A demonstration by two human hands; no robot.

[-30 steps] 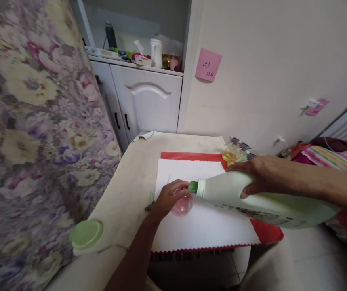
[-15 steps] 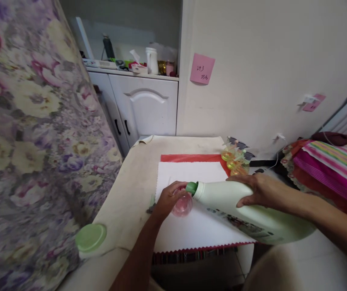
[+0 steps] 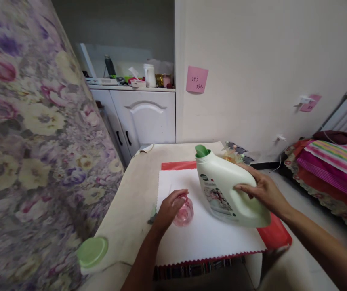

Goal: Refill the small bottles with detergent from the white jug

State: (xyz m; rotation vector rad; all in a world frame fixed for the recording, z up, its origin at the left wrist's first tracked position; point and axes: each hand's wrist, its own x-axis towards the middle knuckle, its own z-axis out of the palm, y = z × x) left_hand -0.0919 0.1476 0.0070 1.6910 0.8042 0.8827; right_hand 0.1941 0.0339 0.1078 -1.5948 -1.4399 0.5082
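Note:
My right hand (image 3: 261,190) grips a large pale green detergent bottle (image 3: 226,188) by its side, tilted with its open green spout (image 3: 202,151) pointing up and left, above the white cloth (image 3: 203,226). My left hand (image 3: 169,208) is curled round a small pink translucent bottle (image 3: 184,211) standing on that cloth. The cloth lies over a red sheet (image 3: 274,234) on a small beige table (image 3: 131,198).
A green cap (image 3: 92,251) lies at the table's front left corner. Small yellow bottles (image 3: 230,153) stand at the back right of the table. A floral curtain (image 3: 30,141) hangs at left, a white cabinet (image 3: 144,117) stands behind, and striped bedding (image 3: 333,161) lies at right.
My right hand has swung the big bottle up from lying level with its spout at the pink bottle to tilted with the spout raised. My left hand stayed on the pink bottle.

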